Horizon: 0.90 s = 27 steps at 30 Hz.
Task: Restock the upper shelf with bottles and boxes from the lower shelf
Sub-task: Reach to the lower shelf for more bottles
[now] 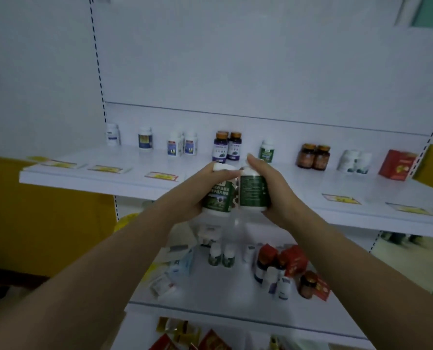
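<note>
We hold one green-label bottle in each hand, the two side by side and touching, raised just in front of the upper shelf [96, 179] and above the lower shelf [210, 291]. Our left hand [192, 190] wraps the left bottle [219, 198] with fingers curled up over its cap; our right hand [278, 190] grips the right bottle [253, 192] round its body, one digit pointing straight up past the cap. Both bottles stand nearly upright, which we judge suits setting them down on their bases without a turn. The left label faces us; the right one shows small print, so it probably needs a twist before it goes down. Carrying two at once matches how the upper shelf is laid out: the purple pair [226, 147] and the brown pair [314, 156] sit in twos, well back, with tags [161, 176] along the front edge. A lone bottle [267, 150] with the same green label stands just beyond our hands, so we take the free space beside it as the likely spot. Two small green bottles [221, 256] and a jumble of boxes wait below.
</note>
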### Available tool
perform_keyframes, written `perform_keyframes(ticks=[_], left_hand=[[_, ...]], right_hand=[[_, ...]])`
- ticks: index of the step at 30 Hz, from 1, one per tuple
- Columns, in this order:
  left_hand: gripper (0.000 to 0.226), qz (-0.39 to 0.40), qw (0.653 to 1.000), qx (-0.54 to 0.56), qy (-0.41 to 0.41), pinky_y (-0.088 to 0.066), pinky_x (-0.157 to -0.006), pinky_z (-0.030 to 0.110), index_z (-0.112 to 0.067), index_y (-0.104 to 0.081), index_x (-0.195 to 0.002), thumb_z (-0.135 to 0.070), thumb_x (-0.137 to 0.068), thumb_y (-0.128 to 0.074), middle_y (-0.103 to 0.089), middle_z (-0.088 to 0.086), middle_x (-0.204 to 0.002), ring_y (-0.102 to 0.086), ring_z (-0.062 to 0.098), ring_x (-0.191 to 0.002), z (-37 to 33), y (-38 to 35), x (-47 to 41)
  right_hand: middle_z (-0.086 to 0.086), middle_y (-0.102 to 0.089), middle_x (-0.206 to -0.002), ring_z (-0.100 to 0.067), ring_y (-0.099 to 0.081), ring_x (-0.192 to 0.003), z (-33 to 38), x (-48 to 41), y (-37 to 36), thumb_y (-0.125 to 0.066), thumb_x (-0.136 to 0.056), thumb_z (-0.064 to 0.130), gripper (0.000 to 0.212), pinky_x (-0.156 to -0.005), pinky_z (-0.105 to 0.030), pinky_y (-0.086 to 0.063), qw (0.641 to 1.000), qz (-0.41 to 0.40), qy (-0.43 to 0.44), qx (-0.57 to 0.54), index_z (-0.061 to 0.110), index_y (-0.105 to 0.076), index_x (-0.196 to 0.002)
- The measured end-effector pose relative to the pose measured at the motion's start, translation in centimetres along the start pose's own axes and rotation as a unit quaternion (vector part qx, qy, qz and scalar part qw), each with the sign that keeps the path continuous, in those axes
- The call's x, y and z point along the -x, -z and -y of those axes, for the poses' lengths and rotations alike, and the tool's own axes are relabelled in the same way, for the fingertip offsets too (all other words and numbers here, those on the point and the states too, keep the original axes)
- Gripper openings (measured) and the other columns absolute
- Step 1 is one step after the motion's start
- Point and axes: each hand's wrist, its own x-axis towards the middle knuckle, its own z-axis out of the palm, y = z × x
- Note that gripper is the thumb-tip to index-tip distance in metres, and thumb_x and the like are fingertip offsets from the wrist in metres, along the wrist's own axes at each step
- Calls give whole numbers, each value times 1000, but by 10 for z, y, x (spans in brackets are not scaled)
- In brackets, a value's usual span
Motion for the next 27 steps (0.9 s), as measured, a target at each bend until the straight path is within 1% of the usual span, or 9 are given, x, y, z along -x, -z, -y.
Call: perform_keyframes(ticks=[3, 6, 8, 11, 15, 20, 23, 25, 27], left_hand=[[32, -1, 999, 31, -11, -55, -83, 41, -12, -56, -117, -31, -90, -58, -68, 12, -97, -66, 25, -85, -23, 1, -1], [29, 4, 999, 53, -4, -49, -92, 46, -11, -58, -113, -27, -88, -57, -63, 15, -99, -61, 28, -89, -35, 5, -5], [19, -6, 998, 53, -13, -52, -85, 42, -12, -53, -105, -21, -87, -56, -61, 14, -91, -61, 26, -81, -40, 7, -8], [13, -17, 998, 51, -28, -55, -76, 38, -16, -49, -98, -17, -88, -57, -63, 9, -82, -62, 23, -74, -45, 7, -16], [18, -27, 998, 37, -35, -54, -80, 40, -18, -52, -105, -18, -87, -58, -62, 13, -91, -61, 24, -79, -47, 3, -30], [40, -46, 998, 30, -32, -50, -94, 48, -9, -47, -123, -18, -87, -61, -57, 22, -124, -60, 29, -99, -51, -5, -56], [21, -53, 998, 14, -38, -54, -82, 38, -9, -53, -108, -13, -88, -61, -63, 15, -108, -63, 22, -89, -50, -13, -79], [14, -55, 997, -6, -44, -51, -78, 31, -11, -56, -101, -11, -88, -61, -64, 7, -96, -62, 17, -84, -48, -19, -97], [26, -66, 996, -39, -46, -49, -89, 34, -7, -57, -111, -11, -86, -64, -64, 3, -97, -61, 18, -91, -44, -26, -118]], right_hand=[[-9, -67, -72, -23, -62, -64, 29, 2, -4, -48, -91, 32, 30, -68, -34, -51, 999, 11, 18, -49, 7, -65, -90], [-11, -65, -72, -25, -60, -69, 43, 1, -3, -44, -91, 27, 27, -72, -38, -51, 998, 7, 36, -43, 6, -62, -92], [-8, -66, -68, -25, -61, -72, 47, -1, 0, -47, -93, 25, 19, -73, -39, -51, 998, -7, 54, -23, 10, -59, -92], [-3, -66, -70, -21, -62, -72, 49, -7, 6, -51, -94, 26, 14, -68, -34, -53, 998, -17, 66, 2, 13, -56, -97], [-7, -64, -86, -17, -63, -71, 47, -14, 15, -53, -94, 28, 19, -62, -28, -55, 997, -36, 64, 34, 12, -56, -104], [-11, -66, -93, -22, -64, -79, 49, -25, 37, -55, -92, 33, 28, -76, -38, -54, 990, -96, 58, 83, 9, -58, -105], [-15, -66, -114, -28, -67, -99, 57, -30, 59, -65, -78, 47, 56, -91, -47, -53, 979, -158, 36, 120, 11, -53, -120], [-12, -65, -110, -28, -65, -102, 60, -36, 78, -65, -78, 48, 46, -96, -49, -51, 972, -183, 33, 145, 15, -54, -109], [-6, -63, -104, -25, -63, -102, 64, -43, 96, -63, -83, 45, 31, -99, -48, -48, 964, -206, 32, 165, 20, -51, -97]])
